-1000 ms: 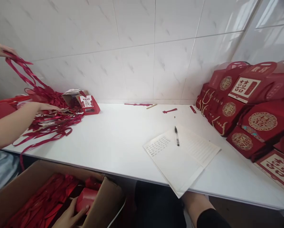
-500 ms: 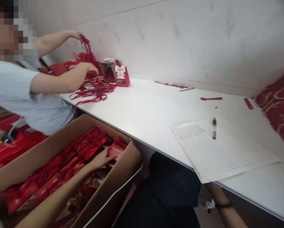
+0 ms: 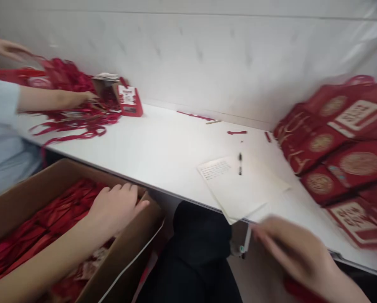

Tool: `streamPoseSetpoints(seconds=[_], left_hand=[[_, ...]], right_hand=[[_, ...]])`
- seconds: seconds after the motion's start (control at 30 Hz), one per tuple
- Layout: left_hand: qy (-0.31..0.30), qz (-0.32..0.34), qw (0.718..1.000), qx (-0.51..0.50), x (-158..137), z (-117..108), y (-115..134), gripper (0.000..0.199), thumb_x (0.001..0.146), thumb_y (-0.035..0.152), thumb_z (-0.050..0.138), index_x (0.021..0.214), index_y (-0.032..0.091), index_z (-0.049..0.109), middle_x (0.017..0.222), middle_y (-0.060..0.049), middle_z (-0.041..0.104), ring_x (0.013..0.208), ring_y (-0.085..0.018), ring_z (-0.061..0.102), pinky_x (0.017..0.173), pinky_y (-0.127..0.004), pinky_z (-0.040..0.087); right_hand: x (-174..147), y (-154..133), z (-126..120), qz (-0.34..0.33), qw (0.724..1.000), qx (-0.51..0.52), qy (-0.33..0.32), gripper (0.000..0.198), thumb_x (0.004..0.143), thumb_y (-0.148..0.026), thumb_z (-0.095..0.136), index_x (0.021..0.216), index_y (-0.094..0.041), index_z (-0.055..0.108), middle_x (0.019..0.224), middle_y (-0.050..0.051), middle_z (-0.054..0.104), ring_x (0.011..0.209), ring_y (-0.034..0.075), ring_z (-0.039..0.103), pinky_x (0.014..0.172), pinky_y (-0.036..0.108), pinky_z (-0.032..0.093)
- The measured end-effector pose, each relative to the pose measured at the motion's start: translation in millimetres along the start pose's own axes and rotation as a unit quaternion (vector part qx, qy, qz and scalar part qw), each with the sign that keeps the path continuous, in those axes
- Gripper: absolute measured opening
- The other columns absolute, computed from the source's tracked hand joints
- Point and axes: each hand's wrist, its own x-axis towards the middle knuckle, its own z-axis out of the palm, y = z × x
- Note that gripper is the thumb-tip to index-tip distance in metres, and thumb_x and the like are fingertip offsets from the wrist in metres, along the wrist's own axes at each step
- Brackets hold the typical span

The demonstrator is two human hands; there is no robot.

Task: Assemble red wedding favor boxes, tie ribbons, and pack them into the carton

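My left hand (image 3: pixel 119 206) reaches into the corner of a cardboard box (image 3: pixel 155 212), fingers bent downward over the inside near the rim. Its fingertips and whatever they hold are hidden. Red packets (image 3: pixel 59 210) fill the box in rows. My right hand (image 3: pixel 292 248) is raised at the table's front edge, smeared by motion, so its grip is unclear. A red thing (image 3: pixel 302 290) shows partly beneath it. Nearby on the table (image 3: pixel 163 155) lie paper sheets (image 3: pixel 235 193) with a pen (image 3: pixel 240 164) on top.
At left, a co-worker's arm (image 3: pixel 54 99) reaches into red ribbons (image 3: pixel 84 130). A small red carton (image 3: pixel 131 103) stands by the wall. Red patterned bags (image 3: pixel 359 164) are stacked at right. A white cord (image 3: pixel 131 261) runs along the cardboard box.
The view has swung right, bringing in more of the red bags. My right hand has risen from below the table edge. My left hand now covers the red packet it was touching.
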Motion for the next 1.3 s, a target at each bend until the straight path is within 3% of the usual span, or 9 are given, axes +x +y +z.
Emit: streamPoseSetpoints(seconds=[0.07,0.27,0.4,0.67,0.8,0.9,1.03,1.17,1.3], left_hand=[[0.048,0.129,0.989,-0.062,0.7,-21.8,45.8,0.046,0.082,0.049,0.041,0.095,0.010,0.062,0.093,-0.017,0.062,0.093,-0.037,0.058,0.085,-0.052,0.039],[0.127,0.489,0.850,-0.151,33.2,-2.1,181.6,0.041,0.086,0.038,0.046,0.111,0.008,0.055,0.116,-0.018,0.056,0.113,-0.036,0.050,0.093,-0.050,0.039],[0.114,0.519,0.831,-0.161,67.0,21.7,227.8,0.060,0.084,0.046,0.048,0.126,0.003,0.043,0.138,-0.023,0.038,0.131,-0.043,0.028,0.104,-0.059,0.025],[0.069,0.538,0.824,-0.162,67.1,32.1,218.3,0.066,0.084,0.042,0.045,0.136,0.003,0.032,0.146,-0.027,0.023,0.135,-0.047,0.011,0.105,-0.067,0.013],[0.095,0.589,0.790,-0.142,67.8,43.9,203.8,0.057,0.086,0.031,0.046,0.137,0.008,0.033,0.143,-0.024,0.032,0.133,-0.045,0.022,0.102,-0.067,0.024],[0.110,0.610,0.768,-0.159,70.4,51.9,194.7,0.045,0.088,0.020,0.044,0.133,0.020,0.038,0.140,-0.016,0.042,0.131,-0.037,0.033,0.102,-0.063,0.031],[0.125,0.598,0.774,-0.167,69.7,56.4,189.7,0.038,0.090,0.023,0.043,0.128,0.027,0.042,0.134,-0.009,0.050,0.128,-0.031,0.041,0.101,-0.055,0.039],[0.206,0.589,0.772,-0.122,65.7,56.6,190.2,0.034,0.092,0.024,0.041,0.125,0.025,0.049,0.132,-0.005,0.053,0.119,-0.028,0.051,0.093,-0.045,0.050],[0.263,0.558,0.782,-0.089,62.0,57.3,191.9,0.038,0.090,0.029,0.049,0.127,0.027,0.049,0.132,0.000,0.052,0.119,-0.025,0.050,0.093,-0.038,0.051]], right_hand=[[40.6,32.0,-9.7,0.018,0.994,-0.075,0.075,0.017,0.092,-0.023,0.048,0.090,-0.018,0.064,0.078,0.007,0.063,0.068,0.018,0.062,0.062,0.027,0.052],[109.2,145.8,9.0,0.091,0.972,-0.214,-0.027,0.037,0.090,-0.003,0.032,0.112,-0.009,0.061,0.122,0.015,0.048,0.105,0.017,0.055,0.087,0.027,0.045],[113.0,166.7,21.4,0.109,0.965,-0.236,-0.042,0.035,0.086,0.004,0.036,0.106,-0.008,0.062,0.113,0.014,0.055,0.106,0.022,0.053,0.087,0.031,0.044],[107.7,173.0,15.3,0.108,0.940,-0.312,-0.081,0.019,0.085,-0.001,0.044,0.086,-0.013,0.059,0.093,0.009,0.057,0.075,0.019,0.055,0.064,0.028,0.041],[111.7,165.3,23.5,0.130,0.980,-0.048,0.140,0.009,0.081,-0.008,0.051,0.083,-0.017,0.050,0.085,0.004,0.054,0.074,0.015,0.055,0.065,0.026,0.044],[114.2,143.6,35.4,0.213,0.903,0.228,0.296,0.016,0.085,-0.019,0.052,0.076,-0.019,0.039,0.071,-0.003,0.049,0.065,0.012,0.056,0.062,0.024,0.047],[110.5,123.5,47.5,0.292,0.828,0.433,0.203,0.030,0.092,-0.042,0.044,0.074,-0.019,0.041,0.059,-0.003,0.049,0.050,0.011,0.055,0.049,0.022,0.047],[105.4,125.6,47.8,0.305,0.841,0.434,0.105,0.054,0.091,-0.063,0.034,0.072,-0.016,0.055,0.054,0.001,0.053,0.044,0.011,0.053,0.041,0.020,0.043],[107.6,125.2,44.5,0.306,0.875,0.353,0.130,0.034,0.082,-0.049,0.062,0.071,-0.018,0.056,0.058,-0.001,0.055,0.051,0.011,0.053,0.045,0.020,0.045]])
